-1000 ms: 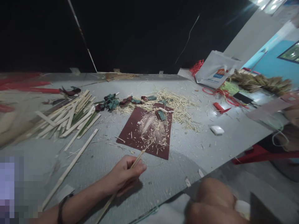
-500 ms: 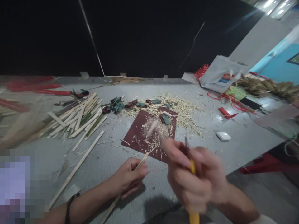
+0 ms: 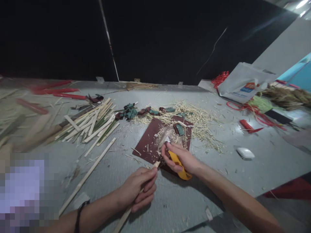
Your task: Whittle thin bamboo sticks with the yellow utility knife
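Note:
My left hand point(image 3: 138, 189) is closed around a thin bamboo stick point(image 3: 123, 218) whose tip point(image 3: 156, 164) rests at the near edge of a dark red mat point(image 3: 150, 142). My right hand point(image 3: 181, 158) grips a yellow-handled knife point(image 3: 178, 165), its blade end pointing toward the stick's tip over the mat. Pale shavings point(image 3: 194, 118) lie scattered on and behind the mat.
A heap of split bamboo strips point(image 3: 89, 124) lies at the left, with one long strip point(image 3: 87, 176) nearer me. Green and maroon scraps point(image 3: 131, 111), red sticks point(image 3: 60, 92), a white bag point(image 3: 243, 84), red cord point(image 3: 252, 111) and a small white case point(image 3: 245, 152) lie on the grey table point(image 3: 218, 168).
My right hand came up from the lower right with the yellow knife and has settled on the mat beside the stick's tip. My left hand kept its grip on the stick.

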`<act>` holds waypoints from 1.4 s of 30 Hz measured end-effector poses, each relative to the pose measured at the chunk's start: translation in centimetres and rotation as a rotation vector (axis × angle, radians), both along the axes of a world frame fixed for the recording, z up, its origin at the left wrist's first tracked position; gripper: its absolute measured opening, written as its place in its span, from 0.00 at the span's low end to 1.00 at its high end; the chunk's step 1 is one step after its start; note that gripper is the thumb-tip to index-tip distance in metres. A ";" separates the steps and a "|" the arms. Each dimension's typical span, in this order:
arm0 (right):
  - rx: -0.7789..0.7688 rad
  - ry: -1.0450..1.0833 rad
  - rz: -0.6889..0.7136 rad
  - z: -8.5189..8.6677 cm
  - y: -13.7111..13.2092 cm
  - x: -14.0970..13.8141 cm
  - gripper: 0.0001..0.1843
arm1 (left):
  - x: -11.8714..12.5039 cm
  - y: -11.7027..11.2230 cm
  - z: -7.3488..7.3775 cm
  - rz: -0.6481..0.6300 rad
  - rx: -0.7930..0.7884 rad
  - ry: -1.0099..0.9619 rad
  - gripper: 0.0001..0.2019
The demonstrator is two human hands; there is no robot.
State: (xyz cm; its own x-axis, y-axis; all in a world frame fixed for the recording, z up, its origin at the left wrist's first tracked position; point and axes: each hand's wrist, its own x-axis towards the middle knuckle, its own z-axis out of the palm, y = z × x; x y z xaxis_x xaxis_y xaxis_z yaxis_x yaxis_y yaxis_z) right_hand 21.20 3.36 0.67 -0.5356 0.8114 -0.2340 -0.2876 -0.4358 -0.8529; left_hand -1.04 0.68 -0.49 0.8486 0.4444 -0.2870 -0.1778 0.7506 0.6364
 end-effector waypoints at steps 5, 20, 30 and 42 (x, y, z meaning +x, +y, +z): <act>-0.136 0.108 0.049 -0.8 -1.0 -0.3 0.19 | 0.0 0.0 0.0 -0.003 0.010 0.047 0.29; -0.079 0.050 0.180 -0.8 -2.1 -0.7 0.26 | 0.0 -0.3 -0.1 0.045 0.144 0.113 0.28; -0.182 -0.017 0.367 -1.2 -3.1 -0.8 0.26 | 0.0 -0.5 0.6 -0.036 0.287 0.245 0.28; -0.255 -0.021 0.205 -0.4 -4.7 -2.4 0.31 | 0.5 -1.1 1.2 0.044 0.339 0.375 0.32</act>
